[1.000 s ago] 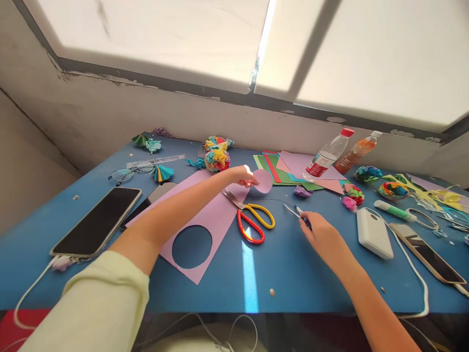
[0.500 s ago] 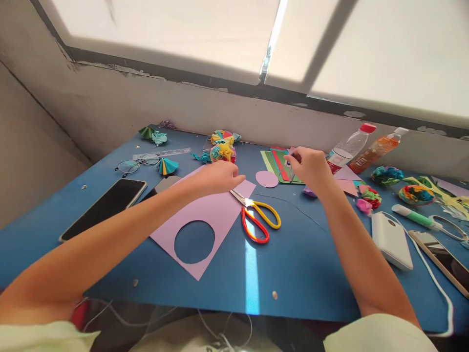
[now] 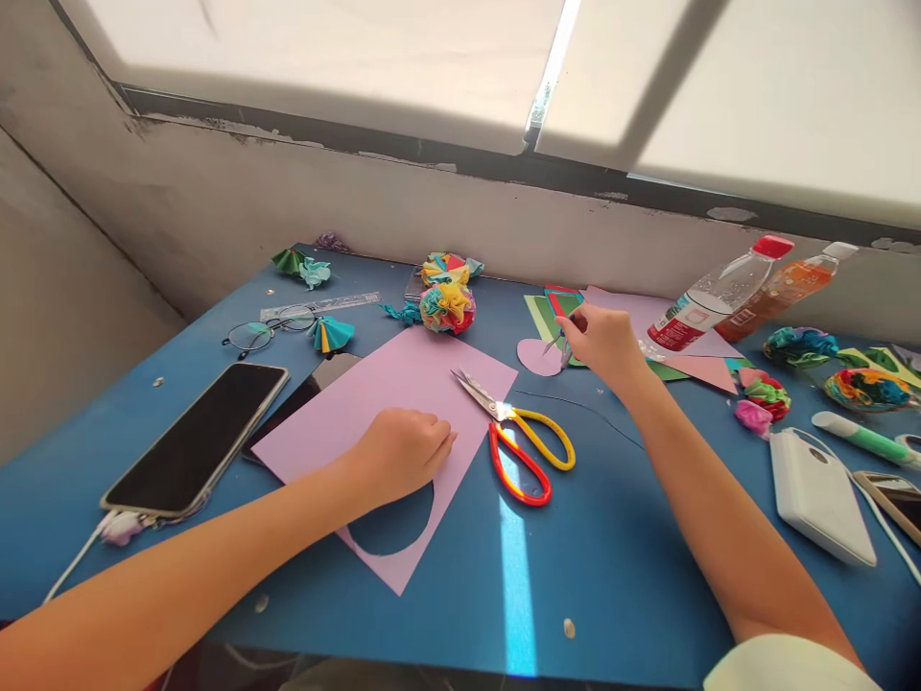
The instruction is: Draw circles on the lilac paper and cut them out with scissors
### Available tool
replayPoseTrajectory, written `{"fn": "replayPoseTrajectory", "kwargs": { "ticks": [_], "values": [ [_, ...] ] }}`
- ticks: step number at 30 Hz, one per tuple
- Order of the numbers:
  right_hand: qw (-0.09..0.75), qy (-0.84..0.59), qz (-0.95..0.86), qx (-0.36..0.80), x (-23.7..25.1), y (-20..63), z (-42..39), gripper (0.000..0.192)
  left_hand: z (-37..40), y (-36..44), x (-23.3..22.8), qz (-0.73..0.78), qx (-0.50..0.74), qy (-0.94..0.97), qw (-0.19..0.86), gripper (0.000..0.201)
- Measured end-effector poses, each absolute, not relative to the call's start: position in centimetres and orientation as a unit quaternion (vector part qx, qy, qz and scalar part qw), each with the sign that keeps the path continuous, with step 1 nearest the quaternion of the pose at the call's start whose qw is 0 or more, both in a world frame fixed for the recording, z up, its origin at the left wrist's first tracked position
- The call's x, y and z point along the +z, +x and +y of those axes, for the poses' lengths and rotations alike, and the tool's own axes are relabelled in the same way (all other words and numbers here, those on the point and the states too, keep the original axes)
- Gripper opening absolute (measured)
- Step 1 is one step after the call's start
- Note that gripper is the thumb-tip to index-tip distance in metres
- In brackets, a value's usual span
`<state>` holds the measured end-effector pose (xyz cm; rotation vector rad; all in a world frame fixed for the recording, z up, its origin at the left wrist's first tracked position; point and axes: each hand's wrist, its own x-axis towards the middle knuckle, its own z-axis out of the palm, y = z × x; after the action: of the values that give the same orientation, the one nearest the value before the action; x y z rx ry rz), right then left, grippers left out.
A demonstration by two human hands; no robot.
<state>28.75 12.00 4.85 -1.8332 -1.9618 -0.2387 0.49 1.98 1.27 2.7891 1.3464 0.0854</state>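
My left hand (image 3: 403,453) is over the lilac paper (image 3: 338,403), its fingers curled together. It covers the upper part of the round hole cut in that sheet; nothing shows between the fingers, and their undersides are hidden. Further back, my right hand (image 3: 601,338) pinches the top of a drawing compass (image 3: 563,351), whose thin metal legs point down. The compass is at the right side of a lilac paper circle (image 3: 538,357); whether it touches the circle I cannot tell. Between my hands lie scissors (image 3: 514,432) with one red and one yellow handle, their blades over the sheet's right edge.
At left are a phone (image 3: 198,441), glasses (image 3: 270,328) and a ruler (image 3: 338,305). Crumpled-paper balls (image 3: 447,307) stand at the back. Bottles (image 3: 709,297) stand on coloured sheets at right, near a white power bank (image 3: 820,497). A dark thread (image 3: 590,408) lies beside the scissors.
My left hand has come down and back toward me, from above the scissors' tips to the lilac paper near its hole. My right hand still holds the compass, now close to the paper circle.
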Motion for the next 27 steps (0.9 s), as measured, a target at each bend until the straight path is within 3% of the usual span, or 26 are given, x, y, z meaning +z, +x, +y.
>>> {"fn": "replayPoseTrajectory", "kwargs": {
  "ticks": [27],
  "values": [
    [0.231,-0.667,-0.704,-0.083,4.54,28.54,11.85,0.018,1.35,-0.07,0.55,0.428,0.009,0.903,0.029,0.028]
  ]
}}
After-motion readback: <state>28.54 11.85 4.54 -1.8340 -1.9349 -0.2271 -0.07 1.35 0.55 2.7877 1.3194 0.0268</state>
